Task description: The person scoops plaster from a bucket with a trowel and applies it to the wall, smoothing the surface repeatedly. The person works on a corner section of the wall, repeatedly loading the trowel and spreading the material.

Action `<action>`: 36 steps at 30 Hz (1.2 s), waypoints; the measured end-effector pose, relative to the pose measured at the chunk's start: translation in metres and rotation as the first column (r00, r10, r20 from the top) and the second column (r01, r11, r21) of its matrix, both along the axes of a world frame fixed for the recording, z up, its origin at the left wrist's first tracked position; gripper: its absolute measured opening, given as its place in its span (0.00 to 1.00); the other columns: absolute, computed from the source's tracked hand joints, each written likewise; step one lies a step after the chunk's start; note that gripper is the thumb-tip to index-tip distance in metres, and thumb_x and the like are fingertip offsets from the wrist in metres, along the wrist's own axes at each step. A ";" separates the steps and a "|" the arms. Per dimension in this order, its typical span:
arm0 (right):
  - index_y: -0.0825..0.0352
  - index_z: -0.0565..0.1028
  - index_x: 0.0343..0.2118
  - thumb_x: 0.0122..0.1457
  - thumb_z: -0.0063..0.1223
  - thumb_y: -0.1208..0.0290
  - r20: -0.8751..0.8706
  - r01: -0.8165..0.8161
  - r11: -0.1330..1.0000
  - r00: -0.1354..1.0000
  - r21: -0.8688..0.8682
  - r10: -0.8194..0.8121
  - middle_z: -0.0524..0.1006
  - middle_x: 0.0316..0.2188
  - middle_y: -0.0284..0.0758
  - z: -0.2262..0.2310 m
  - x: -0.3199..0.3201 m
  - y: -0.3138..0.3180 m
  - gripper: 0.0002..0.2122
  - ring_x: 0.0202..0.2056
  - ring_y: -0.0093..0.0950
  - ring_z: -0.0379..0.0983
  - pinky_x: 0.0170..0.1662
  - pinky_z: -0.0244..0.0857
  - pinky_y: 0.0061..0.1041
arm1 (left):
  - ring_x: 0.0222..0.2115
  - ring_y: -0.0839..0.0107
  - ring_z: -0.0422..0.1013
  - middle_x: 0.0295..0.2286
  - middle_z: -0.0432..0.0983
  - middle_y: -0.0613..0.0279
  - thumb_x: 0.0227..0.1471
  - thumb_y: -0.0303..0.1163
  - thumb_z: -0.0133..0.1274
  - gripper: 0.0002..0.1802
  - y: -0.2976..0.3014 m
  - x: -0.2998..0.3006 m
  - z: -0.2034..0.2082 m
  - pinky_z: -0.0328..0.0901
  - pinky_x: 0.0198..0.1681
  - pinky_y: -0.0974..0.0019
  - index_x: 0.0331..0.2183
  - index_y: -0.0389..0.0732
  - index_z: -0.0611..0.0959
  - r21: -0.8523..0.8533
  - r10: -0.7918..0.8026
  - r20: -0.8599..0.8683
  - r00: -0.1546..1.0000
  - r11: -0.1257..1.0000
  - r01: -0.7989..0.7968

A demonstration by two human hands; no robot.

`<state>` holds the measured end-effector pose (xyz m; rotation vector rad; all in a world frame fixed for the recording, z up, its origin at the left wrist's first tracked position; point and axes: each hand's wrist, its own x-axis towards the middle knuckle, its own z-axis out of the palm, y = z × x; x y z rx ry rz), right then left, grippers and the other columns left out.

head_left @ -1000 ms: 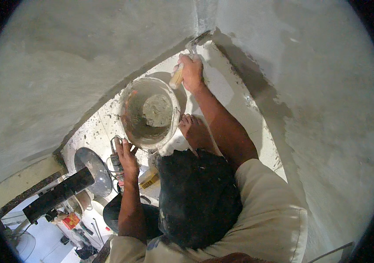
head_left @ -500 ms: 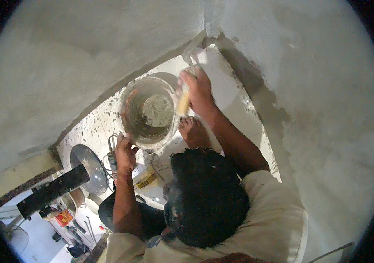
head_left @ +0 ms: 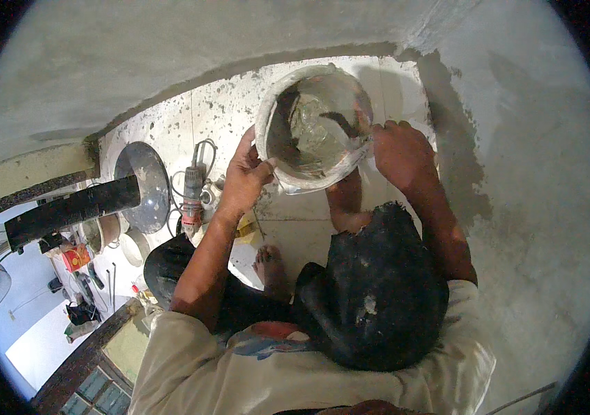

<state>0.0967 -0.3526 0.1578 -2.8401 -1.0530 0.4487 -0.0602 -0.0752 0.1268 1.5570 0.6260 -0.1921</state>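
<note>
A round bucket, its rim caked with grey mortar, stands in front of me. Wet grey mortar lies at its bottom. My left hand grips the bucket's left rim, thumb on the edge and fingers against the outer wall. At the right rim, my right hand is closed around the handle of a trowel, which the fist hides. The trowel's dark blade reaches over the rim into the bucket, close to the mortar.
Left of the bucket, a corded power tool lies on the splattered white tiles. Beside it are a dark round disc and a black post. Plastered walls meet at the far corner. My bare foot is below.
My right hand has brought the trowel from the wall corner down to the bucket, blade now inside. My left hand has moved up along the rim. The view has shifted, showing more floor at left.
</note>
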 end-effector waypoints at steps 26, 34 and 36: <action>0.70 0.82 0.31 0.60 0.52 0.66 -0.281 -0.053 0.999 0.958 -0.006 0.049 0.82 0.32 0.50 -0.075 0.022 0.003 0.12 0.39 0.50 0.80 0.48 0.73 0.48 | 0.62 0.64 0.65 0.64 0.64 0.57 0.58 0.11 0.50 0.42 -0.033 -0.003 0.004 0.62 0.64 0.62 0.70 0.42 0.59 0.171 -0.247 0.202 0.948 0.962 0.215; 0.70 0.82 0.31 0.60 0.53 0.65 -0.346 -0.186 0.959 0.904 0.216 0.253 0.82 0.31 0.51 -0.095 0.006 -0.002 0.13 0.37 0.49 0.82 0.47 0.76 0.50 | 0.61 0.66 0.65 0.63 0.64 0.56 0.59 0.11 0.49 0.41 -0.032 -0.003 0.004 0.63 0.63 0.62 0.70 0.42 0.59 0.009 -0.149 0.198 0.969 0.989 0.150; 0.69 0.81 0.31 0.60 0.51 0.68 -0.346 -0.123 0.989 0.927 0.083 0.144 0.81 0.30 0.50 -0.074 0.003 0.000 0.10 0.37 0.50 0.81 0.45 0.74 0.49 | 0.61 0.65 0.66 0.63 0.65 0.56 0.58 0.10 0.48 0.42 -0.028 -0.003 0.002 0.64 0.62 0.62 0.70 0.42 0.58 0.014 -0.115 0.220 0.969 0.993 0.115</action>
